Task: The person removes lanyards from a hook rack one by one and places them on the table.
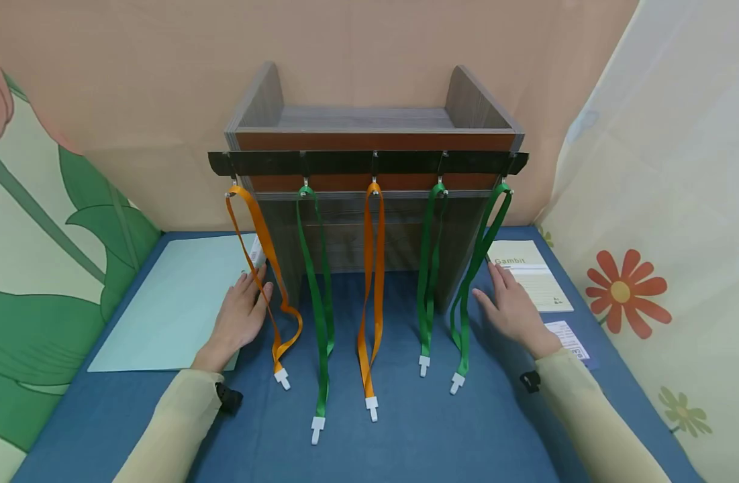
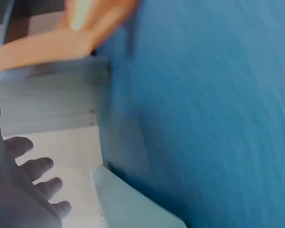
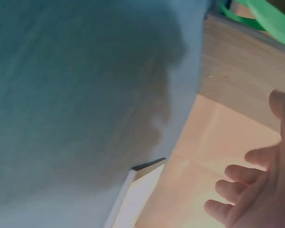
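Observation:
Several lanyards with white plastic clips hang from hooks on a black bar (image 1: 339, 163). At the far left is an orange lanyard (image 1: 275, 268), with a green lanyard (image 1: 313, 288) beside it. Another orange lanyard (image 1: 378, 282) hangs mid-bar; two green lanyards, an inner one (image 1: 425, 288) and an outer one (image 1: 479, 251), hang to the right. My left hand (image 1: 241, 315), fingers extended and holding nothing, is just left of the leftmost orange strap. Beside the outermost green strap, my right hand (image 1: 514, 310) is also bare, its fingers apart in the right wrist view.
A grey wooden shelf unit (image 1: 486, 100) stands behind the bar on the blue cloth (image 1: 381, 456). Under my left hand's side lies a pale blue folder (image 1: 164, 308). To the right are a "Gambit" notepad (image 1: 535, 272) and a small printed card (image 1: 567, 339).

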### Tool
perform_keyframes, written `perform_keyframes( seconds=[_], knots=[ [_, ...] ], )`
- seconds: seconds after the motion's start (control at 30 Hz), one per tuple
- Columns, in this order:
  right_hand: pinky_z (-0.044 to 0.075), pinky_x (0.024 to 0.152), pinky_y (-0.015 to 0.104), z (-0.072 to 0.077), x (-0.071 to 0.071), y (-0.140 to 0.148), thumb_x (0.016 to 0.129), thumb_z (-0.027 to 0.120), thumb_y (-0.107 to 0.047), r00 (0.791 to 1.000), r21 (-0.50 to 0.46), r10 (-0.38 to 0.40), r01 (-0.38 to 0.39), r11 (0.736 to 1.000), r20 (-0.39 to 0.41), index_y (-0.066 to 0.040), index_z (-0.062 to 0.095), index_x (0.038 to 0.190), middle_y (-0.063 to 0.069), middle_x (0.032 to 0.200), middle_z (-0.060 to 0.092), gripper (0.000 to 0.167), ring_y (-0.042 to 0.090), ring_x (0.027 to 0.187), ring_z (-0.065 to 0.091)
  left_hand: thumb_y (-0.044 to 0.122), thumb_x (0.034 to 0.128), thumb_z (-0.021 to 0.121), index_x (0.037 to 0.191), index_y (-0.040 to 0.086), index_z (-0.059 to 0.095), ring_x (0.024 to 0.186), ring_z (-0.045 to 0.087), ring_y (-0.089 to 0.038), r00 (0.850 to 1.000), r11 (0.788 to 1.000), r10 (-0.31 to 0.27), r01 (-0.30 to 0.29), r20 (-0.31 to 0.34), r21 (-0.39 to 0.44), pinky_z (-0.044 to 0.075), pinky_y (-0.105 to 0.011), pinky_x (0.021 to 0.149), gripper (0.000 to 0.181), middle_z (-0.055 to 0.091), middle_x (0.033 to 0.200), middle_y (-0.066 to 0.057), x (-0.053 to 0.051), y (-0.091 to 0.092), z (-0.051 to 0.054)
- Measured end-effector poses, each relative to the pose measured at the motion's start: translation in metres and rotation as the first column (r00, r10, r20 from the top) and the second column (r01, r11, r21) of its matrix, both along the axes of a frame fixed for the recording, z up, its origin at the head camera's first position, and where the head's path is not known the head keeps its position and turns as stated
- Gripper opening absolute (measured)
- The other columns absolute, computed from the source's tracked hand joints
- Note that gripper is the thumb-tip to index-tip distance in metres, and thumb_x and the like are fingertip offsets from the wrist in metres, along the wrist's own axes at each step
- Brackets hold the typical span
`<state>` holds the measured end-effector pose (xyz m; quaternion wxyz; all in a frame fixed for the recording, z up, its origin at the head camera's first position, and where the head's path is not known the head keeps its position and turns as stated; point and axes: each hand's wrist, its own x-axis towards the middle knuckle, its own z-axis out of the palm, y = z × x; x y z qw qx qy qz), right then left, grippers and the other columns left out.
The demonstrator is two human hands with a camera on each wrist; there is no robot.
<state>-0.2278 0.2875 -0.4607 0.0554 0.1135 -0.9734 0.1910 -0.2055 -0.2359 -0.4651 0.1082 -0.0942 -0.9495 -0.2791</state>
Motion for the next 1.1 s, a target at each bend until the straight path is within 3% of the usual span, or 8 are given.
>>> perform_keyframes(
  seconds=[0.1, 0.23, 0.37, 0.53, 0.67, 0.77, 0.9, 1.1],
  knots=[
    [0.026, 0.101, 0.061, 0.012, 0.000, -0.004, 0.097, 0.051, -0.043, 0.998, -0.098, -0.024, 0.019, 0.995, -0.050, -0.001, 0.020, 0.150, 0.025, 0.150, 0.025, 0.074, 0.044, 0.134, 0.026, 0.040, 0.1043, 0.031, 0.150, 0.008, 0.031, 0.131, 0.032, -0.044, 0.999, 0.993, -0.021, 0.026, -0.045, 0.112, 0.024, -0.059, 0.103, 0.056, 0.036, 0.146, -0.023, 0.000, 0.004, 0.005],
    [0.030, 0.099, 0.059, 0.030, 0.000, -0.011, 0.097, 0.056, -0.030, 0.984, -0.200, -0.067, 0.033, 0.979, -0.166, 0.002, 0.032, 0.145, 0.026, 0.143, 0.037, 0.062, 0.044, 0.128, 0.036, 0.037, 0.1037, 0.037, 0.143, 0.007, 0.044, 0.121, 0.046, -0.043, 0.994, 0.969, 0.022, 0.005, -0.109, 0.247, 0.034, -0.058, 0.097, 0.050, 0.049, 0.136, -0.022, 0.005, 0.011, 0.010],
    [0.039, 0.093, 0.056, 0.050, 0.002, -0.015, 0.096, 0.059, -0.020, 0.940, -0.288, -0.123, 0.028, 0.957, -0.318, 0.004, 0.047, 0.136, 0.024, 0.131, 0.052, 0.048, 0.040, 0.116, 0.050, 0.034, 0.1028, 0.042, 0.139, 0.006, 0.050, 0.118, 0.050, -0.040, 0.988, 0.939, 0.069, -0.018, -0.136, 0.342, 0.037, -0.058, 0.095, 0.047, 0.054, 0.130, -0.021, 0.010, 0.017, 0.014],
    [0.050, 0.085, 0.042, 0.080, 0.007, -0.021, 0.095, 0.061, -0.021, 0.878, -0.385, -0.180, -0.005, 0.923, -0.444, -0.001, 0.059, 0.128, 0.016, 0.115, 0.064, 0.039, 0.031, 0.097, 0.063, 0.035, 0.1008, 0.048, 0.139, 0.009, 0.051, 0.113, 0.055, -0.035, 0.991, 0.904, 0.064, -0.007, -0.117, 0.427, 0.043, -0.054, 0.090, 0.047, 0.058, 0.128, -0.016, 0.010, 0.023, 0.020],
    [0.046, 0.084, 0.020, 0.105, 0.014, -0.027, 0.096, 0.060, -0.020, 0.838, -0.414, -0.176, -0.064, 0.908, -0.516, -0.004, 0.062, 0.126, 0.010, 0.113, 0.066, 0.034, 0.026, 0.094, 0.065, 0.037, 0.0999, 0.049, 0.140, 0.010, 0.049, 0.109, 0.058, -0.033, 0.995, 0.878, 0.056, -0.010, -0.083, 0.478, 0.047, -0.049, 0.085, 0.049, 0.058, 0.128, -0.014, 0.010, 0.028, 0.022],
    [0.044, 0.084, 0.015, 0.121, 0.018, -0.032, 0.095, 0.060, -0.015, 0.813, -0.425, -0.156, -0.121, 0.897, -0.561, -0.004, 0.063, 0.124, 0.008, 0.113, 0.066, 0.031, 0.024, 0.094, 0.065, 0.039, 0.0997, 0.048, 0.142, 0.012, 0.047, 0.108, 0.059, -0.032, 0.998, 0.865, 0.056, -0.027, -0.042, 0.500, 0.048, -0.046, 0.084, 0.050, 0.057, 0.128, -0.015, 0.011, 0.031, 0.021],
    [0.046, 0.085, 0.020, 0.143, 0.026, -0.042, 0.094, 0.060, -0.008, 0.798, -0.462, -0.138, -0.190, 0.866, -0.586, -0.005, 0.065, 0.122, 0.006, 0.113, 0.067, 0.029, 0.021, 0.096, 0.065, 0.037, 0.1001, 0.048, 0.143, 0.013, 0.046, 0.108, 0.058, -0.032, 0.999, 0.843, 0.051, -0.037, -0.013, 0.536, 0.047, -0.032, 0.083, 0.049, 0.058, 0.127, -0.016, 0.011, 0.034, 0.019],
    [0.048, 0.082, 0.022, 0.181, 0.046, -0.065, 0.094, 0.059, -0.001, 0.798, -0.496, -0.118, -0.244, 0.834, -0.590, 0.003, 0.064, 0.120, 0.013, 0.109, 0.067, 0.027, 0.013, 0.092, 0.064, 0.028, 0.1007, 0.050, 0.136, 0.005, 0.054, 0.106, 0.058, -0.028, 0.998, 0.756, 0.068, -0.043, -0.014, 0.653, 0.045, -0.021, 0.083, 0.042, 0.061, 0.120, -0.019, 0.010, 0.041, 0.017]
  ],
)
